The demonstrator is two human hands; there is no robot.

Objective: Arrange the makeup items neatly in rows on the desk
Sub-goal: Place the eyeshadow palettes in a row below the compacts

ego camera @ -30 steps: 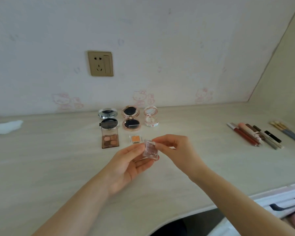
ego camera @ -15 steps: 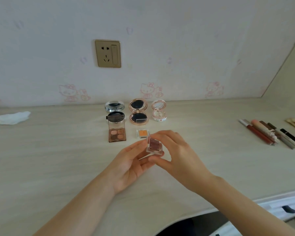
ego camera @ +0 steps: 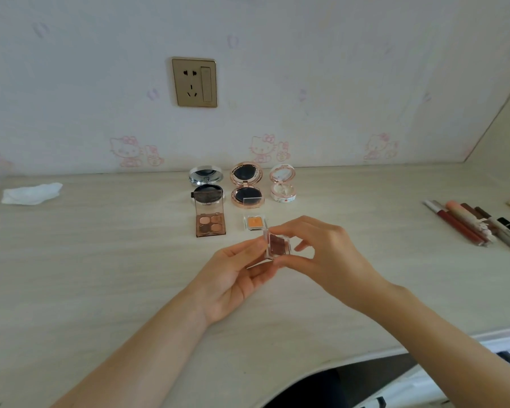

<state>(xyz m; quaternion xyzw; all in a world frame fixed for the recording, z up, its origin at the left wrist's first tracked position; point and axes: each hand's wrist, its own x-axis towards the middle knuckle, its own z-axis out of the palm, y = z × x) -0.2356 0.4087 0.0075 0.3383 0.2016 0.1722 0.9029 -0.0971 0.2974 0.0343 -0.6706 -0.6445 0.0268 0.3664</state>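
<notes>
A small clear case of dark brown eyeshadow (ego camera: pixel 278 244) is held above the desk by both hands, its lid open. My left hand (ego camera: pixel 233 278) supports it from below and left; my right hand (ego camera: pixel 324 254) pinches its right side. Behind it lie a small orange eyeshadow pan (ego camera: pixel 254 222) and a four-colour brown palette (ego camera: pixel 210 225) with its lid up. Further back stand three open round compacts: silver (ego camera: pixel 205 184), rose-gold (ego camera: pixel 246 185) and pale pink (ego camera: pixel 282 186).
A bundle of lip pencils and slim tubes (ego camera: pixel 477 226) lies at the right on the pale wooden desk (ego camera: pixel 100 260). A crumpled white tissue (ego camera: pixel 30 193) sits far left. A gold wall socket (ego camera: pixel 195 82) is above. The desk's curved front edge runs lower right, with a drawer handle below.
The brown eyeshadow case has turned in my fingers so its pan faces up, and my right hand has shifted over its right side. The camera view has tilted slightly.
</notes>
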